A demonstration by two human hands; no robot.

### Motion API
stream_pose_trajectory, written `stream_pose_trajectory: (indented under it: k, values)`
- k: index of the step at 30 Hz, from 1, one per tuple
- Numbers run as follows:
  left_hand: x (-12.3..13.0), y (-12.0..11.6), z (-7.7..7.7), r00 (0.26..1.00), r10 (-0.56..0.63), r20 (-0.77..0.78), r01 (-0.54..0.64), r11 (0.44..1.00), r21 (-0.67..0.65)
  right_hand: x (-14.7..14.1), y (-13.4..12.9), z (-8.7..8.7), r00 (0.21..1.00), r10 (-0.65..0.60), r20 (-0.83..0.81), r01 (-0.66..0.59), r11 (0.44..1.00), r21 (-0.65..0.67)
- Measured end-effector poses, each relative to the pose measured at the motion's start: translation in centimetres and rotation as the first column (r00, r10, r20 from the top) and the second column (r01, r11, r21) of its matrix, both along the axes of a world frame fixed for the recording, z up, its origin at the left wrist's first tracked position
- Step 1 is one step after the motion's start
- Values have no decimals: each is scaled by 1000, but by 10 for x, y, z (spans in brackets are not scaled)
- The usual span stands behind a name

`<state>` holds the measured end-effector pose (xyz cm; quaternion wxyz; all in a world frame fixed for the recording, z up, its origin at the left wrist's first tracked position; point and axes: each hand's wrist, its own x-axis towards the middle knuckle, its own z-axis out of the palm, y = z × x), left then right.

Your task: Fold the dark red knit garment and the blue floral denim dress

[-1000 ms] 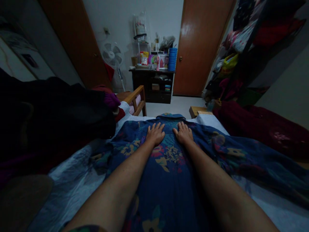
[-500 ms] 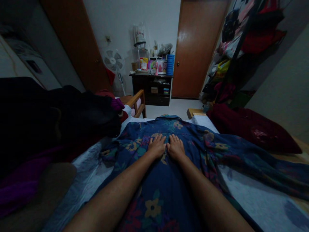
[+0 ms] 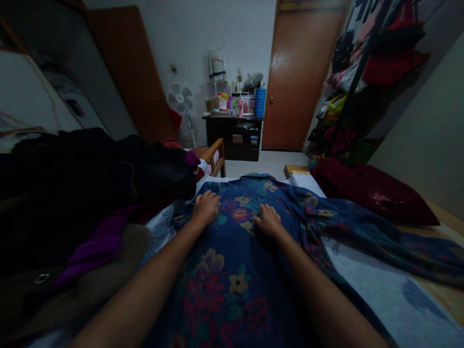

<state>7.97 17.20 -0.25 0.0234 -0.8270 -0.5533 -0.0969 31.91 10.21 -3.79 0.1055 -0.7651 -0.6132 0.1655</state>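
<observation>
A dark blue floral shirt (image 3: 237, 246) lies spread out, back side up, with its collar at the far end and one long sleeve (image 3: 362, 227) stretched out to the right. My left hand (image 3: 206, 208) rests on the shirt's left part near the shoulder, fingers apart and a little bent. Over the middle of the back, my right hand (image 3: 268, 221) touches the cloth with loosely curved fingers and its thumb held away. No fold of fabric shows gripped in either hand. The left sleeve is mostly hidden behind my left hand and arm.
Dark clothes (image 3: 90, 169) are heaped at the left, with a purple garment (image 3: 94, 246) among them. A maroon cushion (image 3: 377, 193) lies at the right. Beyond the bed stand a wooden chair (image 3: 217, 154), a fan (image 3: 181, 99) and a dark cabinet (image 3: 232, 137).
My left hand has slid left across the shirt, away from my right hand. The right hand stays near the middle, its fingers a little more bent. The view has shifted slightly.
</observation>
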Motion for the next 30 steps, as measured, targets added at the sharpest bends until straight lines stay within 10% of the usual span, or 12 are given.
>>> stream_pose_trajectory:
  k: [5,13,18,24,30]
  values:
    - [-54,8,7,949,305,-80,-315,913,-260,-62,-29,1,963,258,-75,-251,964,83]
    - [-62,-3,-26,887,457,71,-398,833,-384,-91,-46,-26,960,266,86,-278,941,193]
    - [-50,-13,-13,898,393,199,-333,901,-279,-89,-46,-27,959,270,88,-283,932,225]
    - [-43,-28,30,969,244,-29,-229,939,258,-88,-46,-29,962,262,77,-273,927,258]
    - [-36,-34,25,991,103,-88,-94,991,99,-88,-44,-32,964,257,67,-266,925,273]
